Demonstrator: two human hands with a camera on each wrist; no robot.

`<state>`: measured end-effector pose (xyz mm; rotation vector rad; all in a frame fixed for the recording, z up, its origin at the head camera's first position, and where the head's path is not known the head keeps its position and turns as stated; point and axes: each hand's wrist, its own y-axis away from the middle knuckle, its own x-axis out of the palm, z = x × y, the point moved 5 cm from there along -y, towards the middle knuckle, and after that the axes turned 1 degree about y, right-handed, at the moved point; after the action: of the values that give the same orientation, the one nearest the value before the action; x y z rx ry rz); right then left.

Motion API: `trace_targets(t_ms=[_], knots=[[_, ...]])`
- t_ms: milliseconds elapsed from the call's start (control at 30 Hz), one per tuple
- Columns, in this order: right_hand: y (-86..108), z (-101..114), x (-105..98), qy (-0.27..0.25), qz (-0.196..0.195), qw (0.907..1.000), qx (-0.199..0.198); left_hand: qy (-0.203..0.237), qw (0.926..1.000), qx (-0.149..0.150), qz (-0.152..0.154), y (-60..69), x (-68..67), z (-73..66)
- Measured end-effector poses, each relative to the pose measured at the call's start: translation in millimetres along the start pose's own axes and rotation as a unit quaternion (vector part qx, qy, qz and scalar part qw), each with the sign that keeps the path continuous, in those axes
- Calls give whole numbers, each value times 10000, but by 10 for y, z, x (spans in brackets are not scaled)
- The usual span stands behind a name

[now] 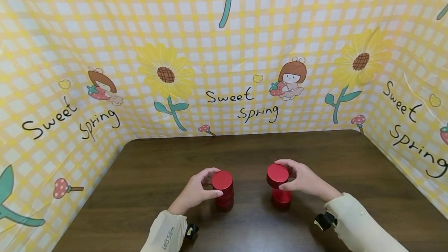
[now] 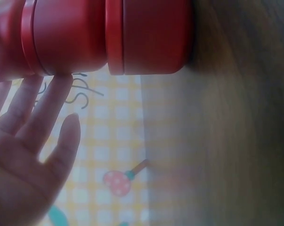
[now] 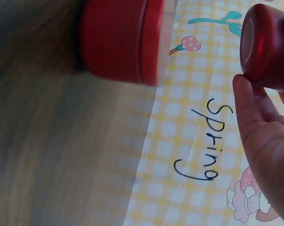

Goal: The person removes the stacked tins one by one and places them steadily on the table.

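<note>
Two groups of red metal tins are in the head view. At the left stack, my left hand (image 1: 196,190) holds the top tin (image 1: 222,181) between thumb and fingers. The lower tins (image 1: 225,203) stand beneath it, and the left wrist view shows the bottom tin (image 2: 153,37) on the table. To the right, my right hand (image 1: 306,180) grips another red tin (image 1: 277,175) by its sides. That tin is raised over a standing tin (image 1: 281,198); the right wrist view shows a gap between the raised tin (image 3: 266,47) and the lidded one (image 3: 116,40).
The dark wooden table (image 1: 168,154) carries both groups near its front middle. A yellow checked cloth (image 1: 224,49) with flowers and lettering rises around its back and sides. Dark wrist devices (image 1: 325,221) sit below the cream sleeves (image 1: 360,221).
</note>
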<state>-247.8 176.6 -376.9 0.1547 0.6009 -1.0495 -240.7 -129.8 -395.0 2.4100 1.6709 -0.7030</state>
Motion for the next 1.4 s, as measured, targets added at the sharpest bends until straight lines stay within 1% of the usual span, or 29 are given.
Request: trace_targets(t_ms=[100,233,333,467,667,1000,1133,1400], knots=[[32,-33,-21,-14,-50,10000,-47,-51,10000,30,-27,-3,0,-1],[75,-76,-49,-39,-125,9999,-35,-28,9998,214,32,-15,1,-12],[94,-97,-61,-53,-119,9999,-38,17,9995,295,103,-14,-4,-24],[114,-115,-88,30,-120,9999,-45,21,9995,296,139,0,-14,-40],[176,-153,-146,120,-174,9998,-37,22,9995,324,65,12,-16,-29],[269,-189,-257,156,-242,9995,145,-17,9997,203,101,-2,-1,-4],[295,-185,-304,93,-283,9995,99,1,9997,202,115,-2,-2,-19],[368,-229,-380,154,-438,9989,1,69,9998,150,127,-1,-9,-55]])
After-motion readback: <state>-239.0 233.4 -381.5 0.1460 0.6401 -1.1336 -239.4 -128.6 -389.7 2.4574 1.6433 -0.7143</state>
